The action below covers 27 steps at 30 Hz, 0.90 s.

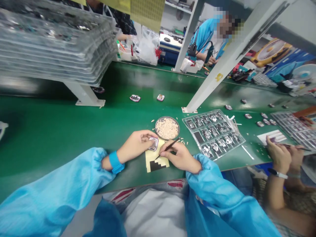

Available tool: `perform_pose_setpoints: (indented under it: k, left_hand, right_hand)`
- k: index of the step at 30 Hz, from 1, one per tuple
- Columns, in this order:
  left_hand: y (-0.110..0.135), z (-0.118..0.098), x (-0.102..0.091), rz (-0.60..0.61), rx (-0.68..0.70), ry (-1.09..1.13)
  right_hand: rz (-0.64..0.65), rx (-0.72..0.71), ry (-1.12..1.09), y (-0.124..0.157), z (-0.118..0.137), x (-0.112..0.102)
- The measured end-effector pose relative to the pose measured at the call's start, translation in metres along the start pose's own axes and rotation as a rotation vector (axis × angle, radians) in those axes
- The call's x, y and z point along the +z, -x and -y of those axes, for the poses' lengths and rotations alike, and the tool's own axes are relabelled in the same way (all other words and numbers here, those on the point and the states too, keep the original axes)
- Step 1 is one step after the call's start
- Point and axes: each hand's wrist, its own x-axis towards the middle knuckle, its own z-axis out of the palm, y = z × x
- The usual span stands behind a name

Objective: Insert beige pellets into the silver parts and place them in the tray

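Observation:
My left hand point(137, 144) is closed around a small silver, rounded part point(153, 144), holding it over a pale yellow sheet point(152, 158) with black stepped markings. My right hand point(179, 156) pinches thin dark tweezers point(168, 148), whose tip points down onto the sheet just below the part. Both hands rest on the green belt point(61, 131) near its front edge. A round dish point(167, 128) of small beige pieces stands just beyond my hands. To its right lies a clear plastic tray point(213, 133) holding several similar parts.
A co-worker's hands point(281, 154) work with tweezers at the right edge, near another tray point(295, 126). Loose parts point(135, 98) lie farther up the belt. White frame legs point(85, 95) stand on the belt, and stacked clear trays point(56, 39) sit at the upper left. Another person point(209, 39) works across the line.

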Motion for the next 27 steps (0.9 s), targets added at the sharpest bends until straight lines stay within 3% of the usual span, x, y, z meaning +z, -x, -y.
perform_pose_setpoints:
  k: [4, 7, 9, 15, 19, 21, 23, 27]
  left_hand:
    - [0.000, 0.005, -0.002, -0.017, -0.032, 0.020]
    - [-0.001, 0.004, -0.001, -0.012, -0.035, 0.043]
    - [0.000, 0.001, 0.000, -0.007, 0.011, 0.027]
    - [0.009, -0.010, -0.007, 0.024, 0.364, -0.502]
    - [0.014, -0.016, -0.019, 0.023, 0.397, -0.855]
    - [0.015, -0.016, -0.021, 0.017, 0.363, -0.914]
    - [0.015, -0.016, -0.017, 0.010, 0.247, -0.723]
    - [0.014, -0.013, 0.000, 0.080, -0.054, -0.030]
  right_hand:
    - [-0.136, -0.129, -0.200, -0.001, 0.008, -0.002]
    - [-0.299, -0.258, -0.179, -0.004, 0.011, -0.006]
    - [-0.339, -0.295, -0.111, -0.004, 0.010, -0.008]
    - [-0.333, -0.422, 0.059, -0.002, 0.008, -0.011]
    - [-0.330, -0.409, 0.104, -0.001, 0.009, -0.011]
    - [-0.329, -0.399, 0.116, -0.001, 0.009, -0.012]
    - [-0.335, -0.404, 0.118, -0.001, 0.009, -0.012]
    - [-0.359, -0.471, 0.099, 0.000, 0.009, -0.011]
